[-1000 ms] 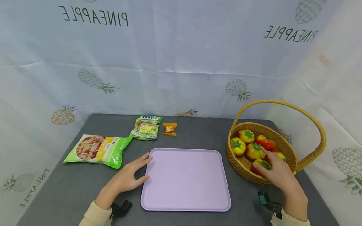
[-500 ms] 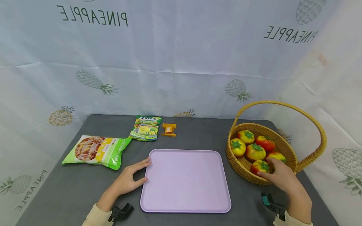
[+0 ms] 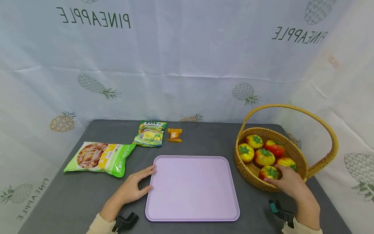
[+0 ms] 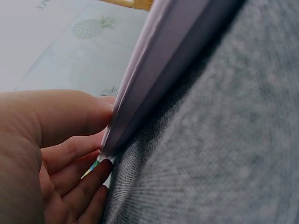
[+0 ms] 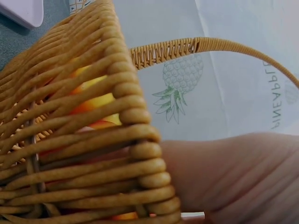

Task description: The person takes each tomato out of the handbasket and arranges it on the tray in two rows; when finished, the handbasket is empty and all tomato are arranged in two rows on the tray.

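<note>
My left hand [image 3: 132,188] rests its fingertips and thumb on the left edge of a lilac rectangular tray [image 3: 193,188], fingers fairly straight. In the left wrist view, the thumb touches the tray's rim [image 4: 140,79]. My right hand [image 3: 290,183] reaches into a round wicker basket [image 3: 250,180] on the right and pinches the front red-and-yellow tomato [image 3: 268,172] between thumb and fingers. Several more tomatoes with green star-shaped tops lie in there, one a redder tomato [image 3: 274,149]. The right wrist view shows the basket's weave [image 5: 79,107] hiding the fingers.
A green food bag [image 3: 100,157] lies at the left of the dark table [image 3: 73,201]. Behind the tray are a green-yellow candy packet [image 3: 150,134] and a small orange wrapped snack [image 3: 174,135]. The basket's tall handle [image 3: 292,106] arches above it. A pineapple-print curtain [image 3: 187,48] hangs behind.
My right hand has moved down and closed around the front tomato, away from above the middle ones. My left fingers have settled slightly at the tray's left edge.
</note>
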Available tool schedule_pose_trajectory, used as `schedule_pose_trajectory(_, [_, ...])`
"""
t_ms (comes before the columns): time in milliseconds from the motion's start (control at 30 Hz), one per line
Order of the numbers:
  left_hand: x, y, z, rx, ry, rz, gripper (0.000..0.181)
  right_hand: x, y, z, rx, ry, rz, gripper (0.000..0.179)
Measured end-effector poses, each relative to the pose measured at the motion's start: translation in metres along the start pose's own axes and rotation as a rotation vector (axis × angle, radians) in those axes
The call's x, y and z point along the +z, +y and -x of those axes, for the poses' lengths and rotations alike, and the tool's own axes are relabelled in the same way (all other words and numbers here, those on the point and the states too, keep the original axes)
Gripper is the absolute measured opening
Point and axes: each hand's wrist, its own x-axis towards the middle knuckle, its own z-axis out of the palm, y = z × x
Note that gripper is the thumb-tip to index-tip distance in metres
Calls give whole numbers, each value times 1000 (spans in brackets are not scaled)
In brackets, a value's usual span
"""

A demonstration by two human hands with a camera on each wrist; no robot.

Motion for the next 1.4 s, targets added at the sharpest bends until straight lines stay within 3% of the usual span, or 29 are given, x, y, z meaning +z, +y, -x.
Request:
schedule_pose_trajectory(300, [-2,0,-3,-39,-35,23,55,-4,4,6,-9,36,-27,87])
schedule_pose_trajectory(733, [-2,1,-2,-49,-29,32,55,-11,-7,17,-55,177,-104,87])
schedule_pose_trajectory(1100, [-2,0,-1,-63,-38,42,54,0,-50,17,-307,435,-254,73])
schedule_pose_trajectory(1300, [-1,-1,-1,-62,-34,42,54,22,-79,5,-454,491,-267,75])
schedule_pose_trajectory(1400, [-1,-1,0,-60,-31,42,54,35,-93,-2,-518,477,-275,76])
